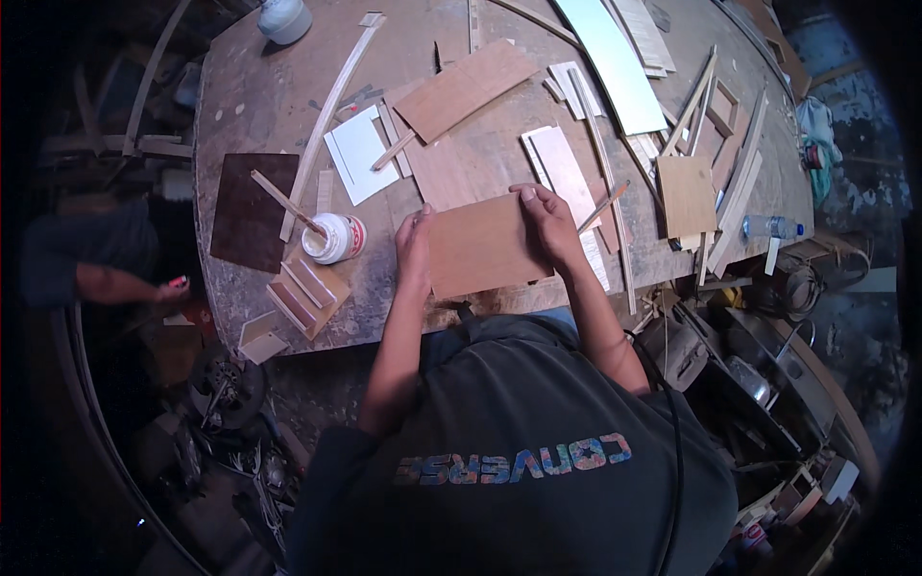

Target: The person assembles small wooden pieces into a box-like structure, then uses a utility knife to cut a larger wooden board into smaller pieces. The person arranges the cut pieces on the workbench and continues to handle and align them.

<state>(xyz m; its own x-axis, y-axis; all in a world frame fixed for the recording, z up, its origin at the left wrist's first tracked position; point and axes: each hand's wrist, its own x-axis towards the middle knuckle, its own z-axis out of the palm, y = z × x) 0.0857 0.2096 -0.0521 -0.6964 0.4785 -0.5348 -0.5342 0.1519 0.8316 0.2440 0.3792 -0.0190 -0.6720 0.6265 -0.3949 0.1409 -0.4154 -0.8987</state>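
Note:
A rectangular brown wooden board (488, 248) is held up over the near edge of the workbench, gripped at its two ends. My left hand (415, 248) closes on its left end, and my right hand (549, 219) has the thumb and fingers on its upper right corner. Beyond it lies another reddish plywood panel (466, 91), overlapping a paler sheet (451, 178). Left of my left hand stands a white glue jar (338, 240) with a wooden stick (286, 200) leaning out of it. A pencil (603, 206) rests on pale strips right of my right hand.
Around the bench (240, 86) are a dark board (252, 206), a white slotted panel (361, 154), a small slatted wooden piece (307, 290), long strips, a square board (687, 197) and a plastic bottle (771, 228). Another person's hand (173, 288) shows at far left. Clutter fills the floor.

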